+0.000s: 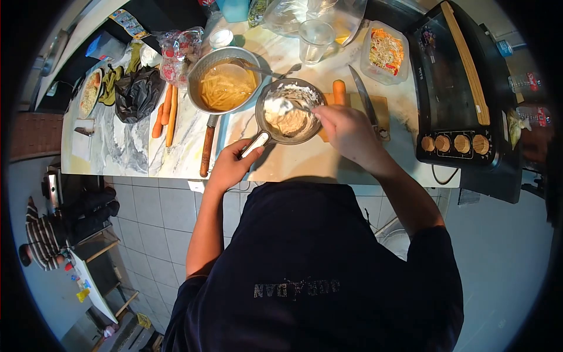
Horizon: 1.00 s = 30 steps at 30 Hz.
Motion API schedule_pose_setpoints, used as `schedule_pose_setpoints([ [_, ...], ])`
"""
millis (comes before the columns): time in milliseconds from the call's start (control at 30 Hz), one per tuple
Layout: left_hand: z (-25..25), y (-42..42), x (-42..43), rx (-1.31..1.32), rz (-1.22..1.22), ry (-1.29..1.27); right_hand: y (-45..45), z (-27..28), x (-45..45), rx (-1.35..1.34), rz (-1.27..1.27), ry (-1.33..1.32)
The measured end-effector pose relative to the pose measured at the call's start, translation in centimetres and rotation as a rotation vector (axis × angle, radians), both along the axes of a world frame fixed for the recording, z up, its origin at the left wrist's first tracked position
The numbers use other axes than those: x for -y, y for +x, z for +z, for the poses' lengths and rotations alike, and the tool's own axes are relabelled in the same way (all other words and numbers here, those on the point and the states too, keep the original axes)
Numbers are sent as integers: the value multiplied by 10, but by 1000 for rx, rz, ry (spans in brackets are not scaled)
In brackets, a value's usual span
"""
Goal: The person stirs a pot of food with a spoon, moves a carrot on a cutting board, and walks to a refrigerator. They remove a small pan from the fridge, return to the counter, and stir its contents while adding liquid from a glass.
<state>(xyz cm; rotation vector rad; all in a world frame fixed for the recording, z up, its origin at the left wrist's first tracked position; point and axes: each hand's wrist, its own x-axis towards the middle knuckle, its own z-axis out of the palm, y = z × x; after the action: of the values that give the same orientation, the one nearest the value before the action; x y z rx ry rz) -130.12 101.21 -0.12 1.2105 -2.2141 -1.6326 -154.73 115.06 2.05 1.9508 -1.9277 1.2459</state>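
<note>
One pan point(303, 135), handle point(256, 144) in left grip point(230, 167)

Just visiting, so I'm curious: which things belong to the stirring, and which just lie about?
In use: small pan, held in the left hand; pale mixture; utensil in the right hand.

Apparently just lying about: knife; black bag; toaster oven; carrots.

The person wears a dark, near-black shirt point(305, 234) of plain cloth with soft creases. Its left sleeve point(190, 290) and right sleeve point(431, 246) are short and match the body. Across the chest runs one line of pale, speckled lettering point(270, 290), patchy in places. Both forearms, the left hand point(230, 167) and the right hand point(349, 136) are bare.
</note>
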Motion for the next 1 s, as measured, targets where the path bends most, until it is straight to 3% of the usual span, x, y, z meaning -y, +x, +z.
schedule_pose_setpoints([
  [133,2,0,1,62,8,61,-4,1,-5,26,-114,181],
  [233,-8,0,1,-55,-10,-28,-1,7,-8,126,-195,246],
  [300,-9,0,1,-64,-7,-29,0,3,-12,-5,-174,315],
  [433,-8,0,2,-59,-17,-20,2,5,-11,-65,-238,227],
  [500,-7,0,1,-46,-10,-21,2,1,-11,-14,-74,144],
  [733,-9,1,0,-35,-13,-7,-3,7,-10,-134,-191,198],
  [800,-9,1,-1,-44,-14,-60,-1,7,-11,-284,-187,297],
  [933,-9,1,2,-12,-24,-65,-2,12,-3,-266,-172,447],
  [1000,-9,1,1,-8,-15,-49,-10,26,0,-82,-179,605],
])
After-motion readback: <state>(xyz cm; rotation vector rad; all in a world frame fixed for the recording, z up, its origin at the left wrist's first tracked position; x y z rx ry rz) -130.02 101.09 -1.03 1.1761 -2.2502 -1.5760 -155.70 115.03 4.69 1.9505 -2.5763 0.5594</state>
